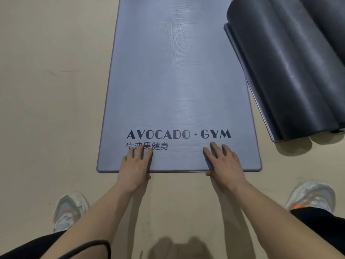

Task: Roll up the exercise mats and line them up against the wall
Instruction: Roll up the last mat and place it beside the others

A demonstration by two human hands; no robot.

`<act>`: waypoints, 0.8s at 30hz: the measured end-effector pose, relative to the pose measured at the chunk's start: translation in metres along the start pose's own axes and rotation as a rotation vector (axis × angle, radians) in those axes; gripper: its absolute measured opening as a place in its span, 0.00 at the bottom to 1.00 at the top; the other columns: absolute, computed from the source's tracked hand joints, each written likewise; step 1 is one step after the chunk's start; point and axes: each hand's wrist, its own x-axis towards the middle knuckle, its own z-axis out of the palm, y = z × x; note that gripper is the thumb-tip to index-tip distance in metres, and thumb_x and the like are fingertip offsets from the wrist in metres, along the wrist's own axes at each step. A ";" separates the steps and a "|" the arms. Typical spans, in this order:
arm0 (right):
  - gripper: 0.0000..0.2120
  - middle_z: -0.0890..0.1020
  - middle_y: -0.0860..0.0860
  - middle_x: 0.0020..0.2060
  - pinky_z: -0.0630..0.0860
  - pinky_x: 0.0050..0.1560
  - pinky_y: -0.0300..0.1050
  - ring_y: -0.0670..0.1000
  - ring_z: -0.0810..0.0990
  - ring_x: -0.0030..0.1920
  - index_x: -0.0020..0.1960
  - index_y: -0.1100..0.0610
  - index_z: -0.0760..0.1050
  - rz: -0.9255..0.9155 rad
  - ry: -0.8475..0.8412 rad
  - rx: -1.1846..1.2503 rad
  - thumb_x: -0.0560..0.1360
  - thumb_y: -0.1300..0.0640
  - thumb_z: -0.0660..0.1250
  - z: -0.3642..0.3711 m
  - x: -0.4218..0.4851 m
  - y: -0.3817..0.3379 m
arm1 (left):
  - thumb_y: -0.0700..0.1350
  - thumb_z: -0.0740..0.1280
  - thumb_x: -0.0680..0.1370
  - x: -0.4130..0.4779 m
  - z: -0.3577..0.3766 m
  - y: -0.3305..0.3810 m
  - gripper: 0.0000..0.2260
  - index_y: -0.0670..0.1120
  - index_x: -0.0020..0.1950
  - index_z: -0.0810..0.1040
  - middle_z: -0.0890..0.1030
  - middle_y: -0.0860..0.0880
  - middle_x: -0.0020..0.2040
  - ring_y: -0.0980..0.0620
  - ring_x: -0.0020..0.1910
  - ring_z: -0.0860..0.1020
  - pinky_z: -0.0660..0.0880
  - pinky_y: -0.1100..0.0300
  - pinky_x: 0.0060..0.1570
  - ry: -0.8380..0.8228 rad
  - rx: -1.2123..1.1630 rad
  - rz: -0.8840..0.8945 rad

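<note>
While the flat grey-blue rubber exercise mat (177, 81) is lying on the beige floor (46, 90) beside dark rolled mats (289, 62), the left hand (136, 163) and right hand (225, 162) are pinching its near edge, likely beginning a roll needing an even curl farward.

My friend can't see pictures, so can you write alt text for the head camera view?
The left hand and right hand hold the near edge of a flat grey mat printed AVOCADO GYM, fingers on top, thumbs at the edge. Dark rolled mats lie to its right on the beige floor.
</note>
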 end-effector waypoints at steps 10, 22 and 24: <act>0.31 0.51 0.54 0.84 0.61 0.76 0.69 0.71 0.51 0.80 0.83 0.46 0.55 -0.017 -0.008 -0.003 0.84 0.45 0.61 0.019 0.001 -0.003 | 0.35 0.60 0.73 -0.003 0.018 -0.020 0.23 0.37 0.69 0.70 0.79 0.31 0.64 0.25 0.54 0.81 0.81 0.41 0.30 0.117 0.182 0.213; 0.29 0.38 0.48 0.83 0.54 0.80 0.58 0.65 0.39 0.82 0.84 0.42 0.41 -0.062 -0.087 0.072 0.87 0.44 0.50 -0.003 0.005 -0.031 | 0.34 0.58 0.82 -0.020 -0.020 0.001 0.32 0.45 0.83 0.49 0.53 0.41 0.84 0.37 0.77 0.65 0.75 0.49 0.62 -0.018 0.068 -0.113; 0.29 0.41 0.49 0.84 0.58 0.79 0.54 0.61 0.40 0.83 0.84 0.44 0.43 -0.128 -0.090 0.042 0.87 0.45 0.51 -0.005 0.002 -0.036 | 0.34 0.60 0.81 -0.026 -0.013 -0.003 0.31 0.45 0.83 0.53 0.56 0.41 0.83 0.38 0.74 0.69 0.76 0.49 0.60 -0.008 0.044 -0.148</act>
